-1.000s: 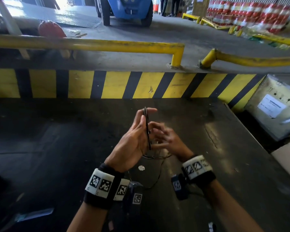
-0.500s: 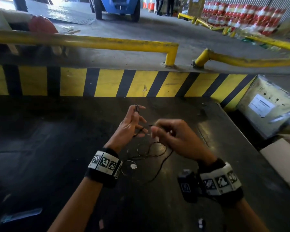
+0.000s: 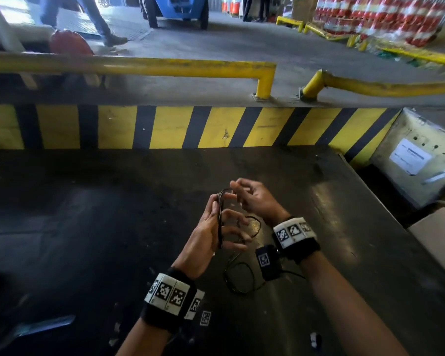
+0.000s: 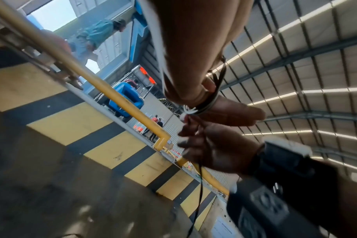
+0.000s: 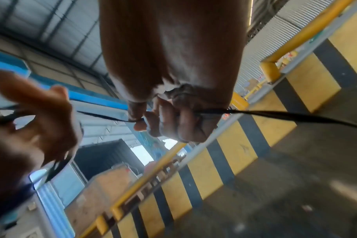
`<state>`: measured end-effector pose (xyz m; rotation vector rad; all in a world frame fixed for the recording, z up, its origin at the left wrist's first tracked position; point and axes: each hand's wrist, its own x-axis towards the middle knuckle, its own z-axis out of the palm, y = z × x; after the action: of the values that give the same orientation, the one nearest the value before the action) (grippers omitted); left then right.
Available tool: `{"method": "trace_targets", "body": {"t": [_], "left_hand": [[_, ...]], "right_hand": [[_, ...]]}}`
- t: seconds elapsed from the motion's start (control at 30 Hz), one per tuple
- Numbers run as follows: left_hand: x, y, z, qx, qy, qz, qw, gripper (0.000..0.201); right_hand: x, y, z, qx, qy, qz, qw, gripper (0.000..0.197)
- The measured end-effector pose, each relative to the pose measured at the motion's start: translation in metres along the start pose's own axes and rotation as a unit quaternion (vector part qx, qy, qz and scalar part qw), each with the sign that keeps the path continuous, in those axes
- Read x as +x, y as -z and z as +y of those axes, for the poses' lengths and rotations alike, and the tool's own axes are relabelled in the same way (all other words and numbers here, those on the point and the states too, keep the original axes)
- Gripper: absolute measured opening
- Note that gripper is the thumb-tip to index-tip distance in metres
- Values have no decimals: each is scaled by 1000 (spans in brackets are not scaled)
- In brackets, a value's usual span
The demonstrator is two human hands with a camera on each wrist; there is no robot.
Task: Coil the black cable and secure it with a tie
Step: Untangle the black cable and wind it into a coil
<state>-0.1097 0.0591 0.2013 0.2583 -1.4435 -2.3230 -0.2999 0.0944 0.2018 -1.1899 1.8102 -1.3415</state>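
Fingers (image 3: pixel 231 219) of left hand (image 3: pixel 206 237) now held several black cable (image 3: pixel 220 219) loops, right hand (image 3: pixel 254 201) pinching the strand back at them after pulling away, another wrap laid, slack on table (image 3: pixel 88 240).

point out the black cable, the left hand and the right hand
cable (image 3: pixel 220 222): head view, on the bundled strands against the left palm
left hand (image 3: pixel 206 235): head view, on the palm
right hand (image 3: pixel 254 201): head view, on the back of the hand
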Motion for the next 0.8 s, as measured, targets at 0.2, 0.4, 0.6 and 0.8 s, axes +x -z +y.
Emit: {"method": "trace_targets", "body": {"t": [0.2, 0.4, 0.6, 0.8], "left_hand": [[10, 25, 3, -26, -20, 43, 999, 42], [42, 48, 23, 33, -63, 118, 990, 37], [53, 53, 13, 247, -33, 81, 965, 28], [19, 20, 2, 173, 14, -37, 984, 41]], "right_hand": [[-59, -55, 52, 19, -72, -93, 993, 23], [-109, -67, 31, 4, -22, -171, 985, 47], [-104, -22, -52, -85, 86, -150, 981, 35], [-49, 27, -104, -142, 155, -21, 977, 28]]}}
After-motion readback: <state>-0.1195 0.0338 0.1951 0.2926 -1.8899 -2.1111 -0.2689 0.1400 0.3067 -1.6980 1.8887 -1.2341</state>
